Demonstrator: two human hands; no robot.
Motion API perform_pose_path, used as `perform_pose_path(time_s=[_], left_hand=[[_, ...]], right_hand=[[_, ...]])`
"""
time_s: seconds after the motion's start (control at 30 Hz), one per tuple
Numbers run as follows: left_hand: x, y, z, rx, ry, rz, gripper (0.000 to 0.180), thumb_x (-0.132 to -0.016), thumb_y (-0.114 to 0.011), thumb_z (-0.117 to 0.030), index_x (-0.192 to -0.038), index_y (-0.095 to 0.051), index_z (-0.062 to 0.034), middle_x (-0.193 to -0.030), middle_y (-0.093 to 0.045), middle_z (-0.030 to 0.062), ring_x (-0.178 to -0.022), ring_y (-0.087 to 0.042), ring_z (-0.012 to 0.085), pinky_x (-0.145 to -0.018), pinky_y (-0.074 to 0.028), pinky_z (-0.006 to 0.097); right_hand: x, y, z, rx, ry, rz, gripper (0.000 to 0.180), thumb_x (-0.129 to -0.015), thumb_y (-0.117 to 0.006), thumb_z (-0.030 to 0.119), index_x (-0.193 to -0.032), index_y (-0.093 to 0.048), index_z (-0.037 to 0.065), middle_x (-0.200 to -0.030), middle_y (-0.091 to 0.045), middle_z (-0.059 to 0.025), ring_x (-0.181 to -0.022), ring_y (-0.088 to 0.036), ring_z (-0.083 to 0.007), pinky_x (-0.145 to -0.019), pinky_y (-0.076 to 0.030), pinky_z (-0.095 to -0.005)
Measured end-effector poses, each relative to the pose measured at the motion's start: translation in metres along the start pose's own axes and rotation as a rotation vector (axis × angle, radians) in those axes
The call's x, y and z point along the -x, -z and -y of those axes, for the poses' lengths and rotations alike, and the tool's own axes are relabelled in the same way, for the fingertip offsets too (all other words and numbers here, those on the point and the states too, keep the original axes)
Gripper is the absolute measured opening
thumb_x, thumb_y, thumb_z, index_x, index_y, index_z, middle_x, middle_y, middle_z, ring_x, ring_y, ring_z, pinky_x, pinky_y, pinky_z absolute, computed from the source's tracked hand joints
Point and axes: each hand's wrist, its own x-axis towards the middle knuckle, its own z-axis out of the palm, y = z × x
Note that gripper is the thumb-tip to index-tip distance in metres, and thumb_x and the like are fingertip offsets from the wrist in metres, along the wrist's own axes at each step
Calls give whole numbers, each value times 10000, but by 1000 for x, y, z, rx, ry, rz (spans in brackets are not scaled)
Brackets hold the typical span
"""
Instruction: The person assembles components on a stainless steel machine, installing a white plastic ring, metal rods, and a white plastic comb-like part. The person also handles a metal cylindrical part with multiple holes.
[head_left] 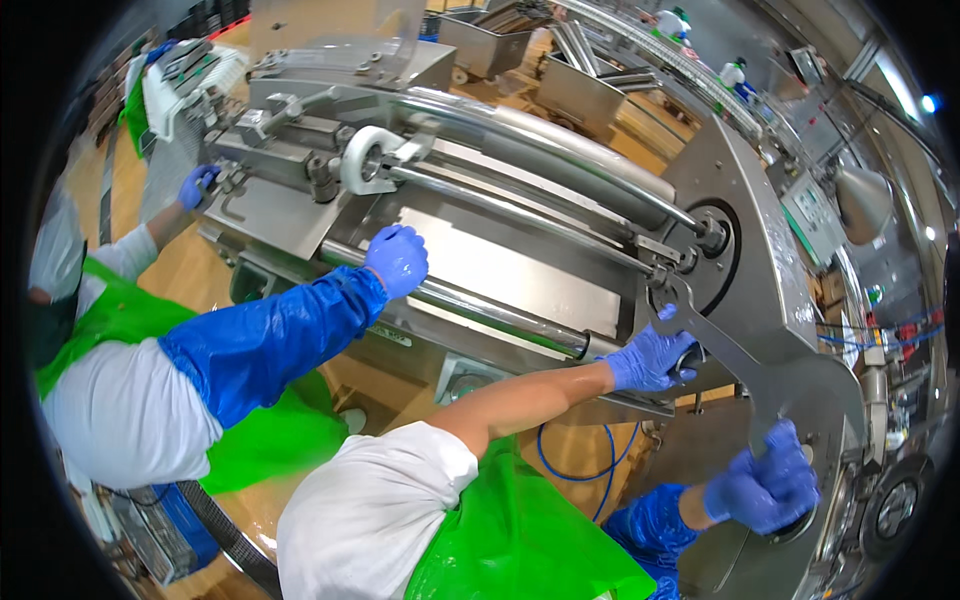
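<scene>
Your left hand point(650, 358), in a blue glove, reaches up and forward on a bare forearm from the lower middle of the view and rests at the end of the long steel roller point(480, 308), close under the head of the big flat wrench point(725, 358); its fingers are curled together around the roller end and the wrench shank there, though exactly which one they grip you cannot tell from this angle. Your right hand point(765, 485), also gloved in blue with a blue sleeve cover behind it, sits lower and farther right, fingers wrapped tight around the wrench's handle end. The wrench runs on a slant from the fitting point(668, 278) beside the round bearing housing point(715, 235) on the machine's steel side plate point(765, 300) down to that right hand. A co-worker stands at your left in a green apron point(120, 312): one gloved hand point(398, 258) lies palm-down, fingers closed, on the same roller farther along, and the other hand point(198, 184) reaches to the far end of the machine frame point(270, 205).
</scene>
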Motion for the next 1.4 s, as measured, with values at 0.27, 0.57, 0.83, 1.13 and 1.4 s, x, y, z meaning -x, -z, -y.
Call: perform_pose_path(time_s=[0.27,0.57,0.83,1.13,1.4], left_hand=[[-56,66,-50,354,-153,-117,365,-748,-725,-255,-1038,-596,-76,-1011,-605,140,-986,-592,358,-890,-486,454],[19,150,20,-104,-73,330,429,-803,-712,-393,-1130,-608,-137,-879,-635,103,-796,-646,340,-719,-516,438],[85,208,149,-534,300,436,366,-853,-686,-350,-1105,-583,-106,-905,-660,139,-812,-662,379,-754,-504,493],[97,237,195,-718,457,378,328,-772,-729,-233,-1045,-580,-129,-884,-674,101,-862,-679,321,-720,-488,478],[90,255,214,-651,1050,813,304,-843,-728,-268,-1105,-717,-114,-1106,-732,125,-1036,-707,300,-838,-559,446]], right_hand=[[-52,29,75,-136,140,-386,447,-1077,-330,313,-698,-479,128,-541,-353,24,-432,-332,-120,-476,-336,-240],[-28,96,75,-784,-338,-46,456,-1067,-346,301,-629,-346,174,-505,-254,54,-416,-262,-99,-481,-305,-259],[78,32,-24,-655,-723,9,490,-1069,-349,291,-600,-255,185,-516,-196,27,-489,-183,-114,-628,-335,-330],[155,-39,-87,-547,-895,-285,526,-1056,-367,276,-556,-219,210,-478,-168,22,-470,-177,-129,-645,-366,-327],[217,-9,-184,-382,-1340,-679,501,-1014,-369,266,-548,-190,221,-471,-157,8,-445,-152,-170,-655,-403,-355]])
